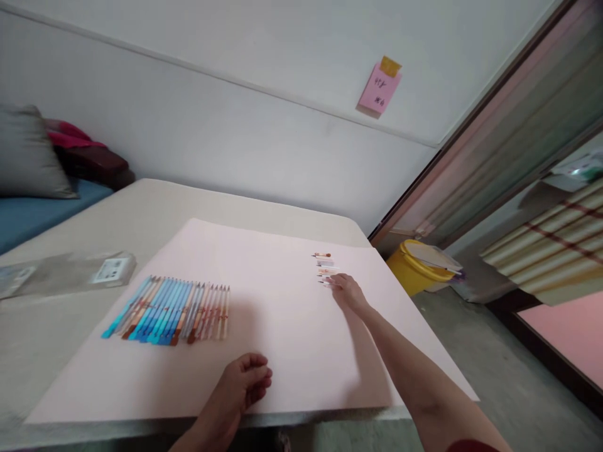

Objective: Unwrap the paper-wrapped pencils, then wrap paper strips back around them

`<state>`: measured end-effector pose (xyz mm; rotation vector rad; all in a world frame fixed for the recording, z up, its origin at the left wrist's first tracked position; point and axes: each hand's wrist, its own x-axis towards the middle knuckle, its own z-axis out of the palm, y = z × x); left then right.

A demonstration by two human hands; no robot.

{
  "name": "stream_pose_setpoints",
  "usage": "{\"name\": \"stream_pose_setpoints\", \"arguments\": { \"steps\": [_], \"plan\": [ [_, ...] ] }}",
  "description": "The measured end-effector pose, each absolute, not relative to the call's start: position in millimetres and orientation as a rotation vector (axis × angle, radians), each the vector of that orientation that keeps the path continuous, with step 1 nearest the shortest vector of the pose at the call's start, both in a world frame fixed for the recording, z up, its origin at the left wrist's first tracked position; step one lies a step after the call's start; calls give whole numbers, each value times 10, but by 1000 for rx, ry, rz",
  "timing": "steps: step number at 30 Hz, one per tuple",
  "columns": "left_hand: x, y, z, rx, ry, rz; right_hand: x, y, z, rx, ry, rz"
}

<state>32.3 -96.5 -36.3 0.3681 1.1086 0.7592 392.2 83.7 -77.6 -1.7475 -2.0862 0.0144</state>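
My right hand (347,290) reaches out to the right side of a pale pink sheet. Its fingers are closed on a short white pencil-like piece (325,283) with a dark tip, partly hidden under the fingertips. Just beyond it, several similar short pieces (323,255) lie in a column, tips to the left. My left hand (242,383) rests near the front edge with its fingers loosely curled, and nothing shows in them. To its upper left, a row of pencils (174,311) lies side by side, in blue, brown, grey and pale pink, points away from me.
The pink sheet (282,351) covers much of a cream table (155,198). A clear plastic packet (70,276) with white labels lies at the left. A yellow bucket (412,270) stands on the floor to the right. White wall behind carries a pink note (379,89).
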Motion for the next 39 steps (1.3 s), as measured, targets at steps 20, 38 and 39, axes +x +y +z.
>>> {"name": "stream_pose_setpoints", "arguments": {
  "steps": [20,38,39],
  "plan": [
    [299,-1168,-53,541,1026,726,3034,-579,-608,-1660,-2356,203],
    [116,-1134,143,504,1030,969,775,-57,-542,-1809,-2214,616],
    [100,-1125,148,493,1031,990,714,-36,-551,-1860,-2198,593]
  ]
}}
